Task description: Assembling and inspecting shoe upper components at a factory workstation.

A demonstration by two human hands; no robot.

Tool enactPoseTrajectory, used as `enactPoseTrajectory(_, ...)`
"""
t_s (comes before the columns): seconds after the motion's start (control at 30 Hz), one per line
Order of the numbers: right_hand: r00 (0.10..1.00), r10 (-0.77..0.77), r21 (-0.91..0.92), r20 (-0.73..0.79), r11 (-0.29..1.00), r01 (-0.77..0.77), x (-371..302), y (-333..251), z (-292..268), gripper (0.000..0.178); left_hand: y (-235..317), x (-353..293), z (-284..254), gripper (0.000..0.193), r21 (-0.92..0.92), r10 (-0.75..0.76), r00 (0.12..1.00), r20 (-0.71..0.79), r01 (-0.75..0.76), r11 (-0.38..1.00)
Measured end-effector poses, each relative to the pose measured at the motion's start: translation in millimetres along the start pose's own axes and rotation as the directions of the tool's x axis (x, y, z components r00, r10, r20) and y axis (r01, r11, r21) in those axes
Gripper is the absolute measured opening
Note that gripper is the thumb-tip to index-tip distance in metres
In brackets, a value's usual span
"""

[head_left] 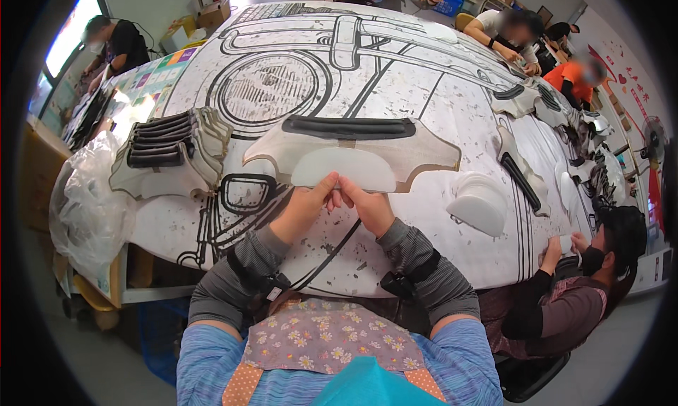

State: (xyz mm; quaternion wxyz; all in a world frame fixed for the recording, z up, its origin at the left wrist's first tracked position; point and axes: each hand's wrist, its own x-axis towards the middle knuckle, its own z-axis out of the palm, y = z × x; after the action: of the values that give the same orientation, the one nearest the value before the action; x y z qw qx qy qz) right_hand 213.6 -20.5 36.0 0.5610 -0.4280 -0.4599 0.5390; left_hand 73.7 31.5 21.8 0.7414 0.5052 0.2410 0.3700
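Note:
A white half-moon pad [344,169] lies over the lower middle of a beige mesh fabric piece [431,153], its straight edge toward me. Along the fabric's far edge runs a black ribbed padded strip [349,128]. My left hand [306,210] pinches the middle of the pad's near edge with thumb and fingers. Right beside it my right hand [370,207] grips the same edge, thumb tips almost touching. Whether the fabric's edge is also between the fingers, I cannot tell.
To the left sit stacked beige pieces with black strips [157,152], beside a clear plastic bag [92,208]. At the right are stacked white half-moon pads [480,203] and another beige piece [524,167]. A co-worker [572,286] sits at the right edge of the patterned table [417,247].

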Motion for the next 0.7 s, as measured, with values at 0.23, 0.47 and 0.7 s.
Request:
enactPoseTrajectory(0.23, 0.999, 0.038, 0.091, -0.033, 0.995, -0.035, 2.5, 15.2, -9.2, 0.028, -5.0, 0.7, -0.4, 0.024, 0.101, 0.037, 0.999, 0.019, -0.038, 0.994)
enactPoseTrajectory(0.47, 0.98, 0.051, -0.005, -0.193, 0.999, -0.053, 1.4, 11.8, -7.5, 0.031, -2.9, 0.6, 1.9, 0.022, 0.036, 0.003, 0.996, -0.092, 0.001, 0.999)
enactPoseTrajectory(0.7, 0.983, 0.088, -0.054, -0.16, 0.994, -0.098, 3.4, 20.5, -16.1, 0.025, -1.0, 7.2, -0.3, 0.023, 0.073, 0.011, 0.967, -0.256, 0.008, 0.997)
